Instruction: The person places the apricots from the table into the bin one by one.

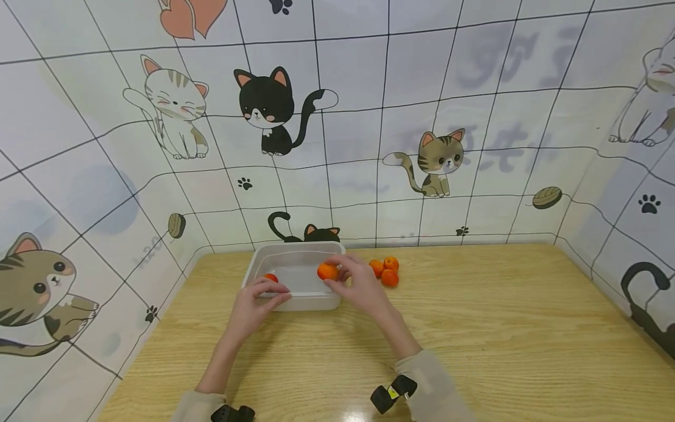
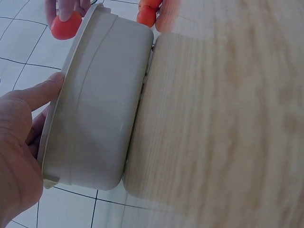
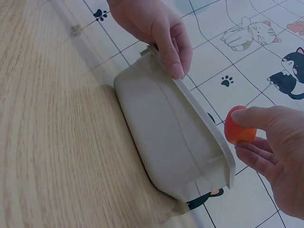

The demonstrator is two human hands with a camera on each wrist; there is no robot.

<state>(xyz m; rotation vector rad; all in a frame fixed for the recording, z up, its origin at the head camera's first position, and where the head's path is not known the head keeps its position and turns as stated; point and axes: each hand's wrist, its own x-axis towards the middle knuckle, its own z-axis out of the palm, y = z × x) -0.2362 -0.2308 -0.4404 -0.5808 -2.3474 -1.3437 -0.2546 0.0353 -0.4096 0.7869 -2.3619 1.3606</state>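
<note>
Head: five fruits (image 1: 389, 278), one in right hand's (image 1: 361, 283) pinch; one tub (image 1: 311, 303) in left hand's (image 1: 253, 300).

A pale grey plastic box (image 1: 310, 303) with rounded corners and a lipped rim stands upright on the surface (image 1: 501, 316), its open top facing up; the left hand (image 1: 255, 302) grips the near rim. A round, glossy held orange (image 1: 327, 271) is pinched in the right hand (image 1: 364, 286) above the box's right part, clear of the rim. A second orange (image 1: 270, 277), partly hidden, shows inside the box's left part. Three loose oranges (image 1: 389, 278) cluster just beside the box's right side.
</note>
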